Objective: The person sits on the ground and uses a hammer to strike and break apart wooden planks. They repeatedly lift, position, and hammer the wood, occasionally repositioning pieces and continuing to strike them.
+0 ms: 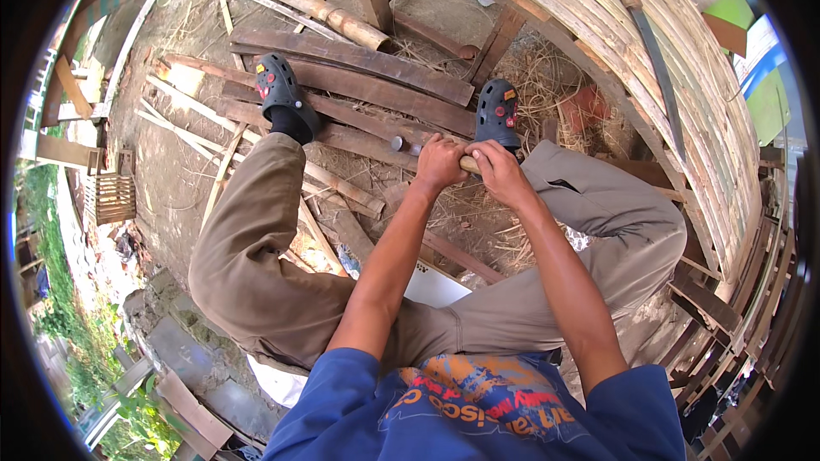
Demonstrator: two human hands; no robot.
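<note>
I sit with my knees bent and both arms stretched out between them. My left hand [439,164] and my right hand [500,172] sit side by side, both closed around a short wooden handle [469,164]. A small grey metal end [397,143] shows just left of my left hand; I cannot tell if it belongs to the handle. The hands hover above dark wooden planks [367,94] on the ground, between my two dark clogs [278,85] [498,109]. Most of the handle is hidden by my fingers.
A large curved frame of bamboo slats [683,77] rises at the right, with a long blade [656,60] lying on it. A thick bamboo pole [299,2] and loose strips lie at the back. Straw and scraps cover the dirt. A small slatted crate [109,198] stands left.
</note>
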